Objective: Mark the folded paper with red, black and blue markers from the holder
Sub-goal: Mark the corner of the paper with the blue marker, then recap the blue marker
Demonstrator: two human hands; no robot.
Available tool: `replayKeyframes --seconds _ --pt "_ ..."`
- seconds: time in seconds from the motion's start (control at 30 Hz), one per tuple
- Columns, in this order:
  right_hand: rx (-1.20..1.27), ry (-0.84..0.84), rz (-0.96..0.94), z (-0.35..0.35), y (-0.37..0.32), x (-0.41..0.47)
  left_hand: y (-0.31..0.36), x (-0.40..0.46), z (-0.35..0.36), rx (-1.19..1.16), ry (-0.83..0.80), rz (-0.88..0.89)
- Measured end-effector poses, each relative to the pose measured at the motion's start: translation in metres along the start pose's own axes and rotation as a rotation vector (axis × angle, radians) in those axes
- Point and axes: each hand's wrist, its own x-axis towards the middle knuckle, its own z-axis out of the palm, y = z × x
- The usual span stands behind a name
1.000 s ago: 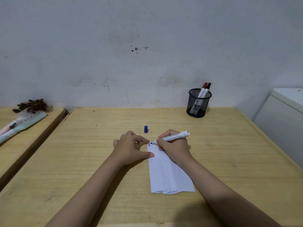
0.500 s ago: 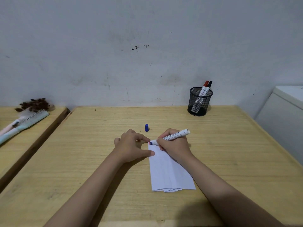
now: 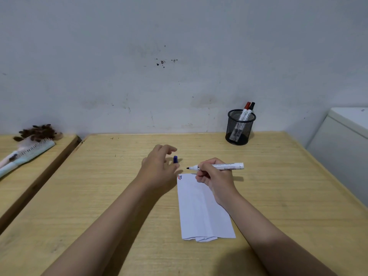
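A folded white paper (image 3: 201, 208) lies on the wooden table (image 3: 278, 186), with short red, black and blue strokes (image 3: 180, 177) at its top left corner. My right hand (image 3: 214, 176) grips an uncapped white marker (image 3: 229, 166), its tip pointing left just above the paper's top edge. My left hand (image 3: 159, 168) hovers with fingers spread beside a small blue cap (image 3: 175, 159), which stands on the table. A black mesh holder (image 3: 240, 127) at the back holds a red-capped marker (image 3: 245, 110) and a black-capped marker (image 3: 250, 110).
A second wooden table at the left carries a light blue hairbrush (image 3: 25, 154) and a clump of dark hair (image 3: 37, 132). A white cabinet (image 3: 346, 140) stands at the right. The grey wall rises right behind the table.
My left hand has left the paper and moved up toward the blue cap. My right hand has lifted the marker tip off the paper's corner.
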Motion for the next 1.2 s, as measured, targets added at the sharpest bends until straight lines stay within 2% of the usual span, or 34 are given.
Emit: replayKeyframes --seconds 0.13,0.23,0.3,0.4,0.53,0.63,1.0,1.2 --pt "0.028 -0.009 0.010 -0.001 0.000 -0.001 -0.003 0.026 0.009 0.130 -0.043 0.013" --pt "0.020 0.001 0.009 0.000 -0.001 -0.003 -0.004 0.031 0.013 0.052 -0.017 -0.030" --pt "0.018 0.010 -0.005 0.002 -0.004 -0.004 0.000 0.027 0.010 -0.111 0.038 -0.081" --pt "0.015 0.023 -0.054 0.005 -0.015 -0.006 0.008 0.017 0.000 -0.476 0.083 -0.202" --pt "0.089 -0.005 -0.162 0.011 -0.035 -0.011 0.020 -0.001 -0.015 -0.964 0.029 -0.260" --pt "0.113 -0.049 -0.213 0.016 -0.047 -0.018 0.027 -0.010 -0.021 -1.124 -0.014 -0.273" --pt "0.078 -0.109 -0.265 0.022 -0.061 -0.039 0.051 -0.028 -0.026 -1.193 -0.080 -0.215" --pt "0.005 -0.166 -0.269 0.017 -0.064 -0.045 0.059 -0.034 -0.030 -1.115 -0.073 -0.143"
